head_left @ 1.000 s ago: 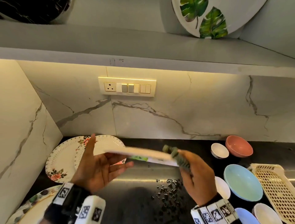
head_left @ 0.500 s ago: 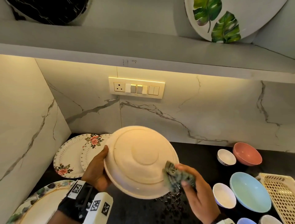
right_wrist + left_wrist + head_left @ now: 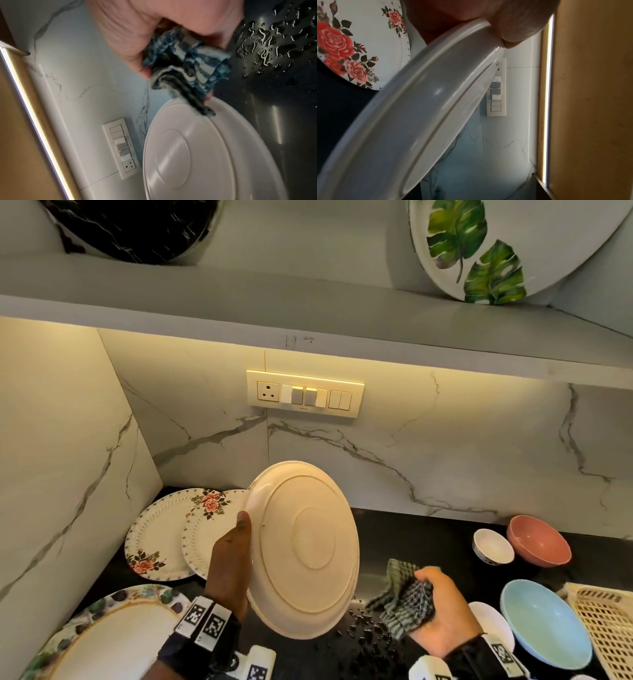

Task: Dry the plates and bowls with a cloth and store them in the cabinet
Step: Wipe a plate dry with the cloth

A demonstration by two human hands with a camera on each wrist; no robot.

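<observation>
My left hand grips a cream plate by its left rim and holds it upright over the black counter, its underside toward me. In the left wrist view the thumb presses on the rim of the plate. My right hand holds a bunched dark checked cloth just right of the plate, apart from it in the head view. In the right wrist view the cloth hangs from my fingers with its tip by the edge of the plate.
Two rose-patterned plates lean in the left corner. A leaf-rimmed plate lies at the bottom left. Pink, white and blue bowls and a cream basket sit on the right. Water drops wet the counter. A shelf above carries a leaf-print platter.
The plate went from flat to upright, underside facing me, and rose higher. My right hand with the cloth drew off the plate's lower edge to the right.
</observation>
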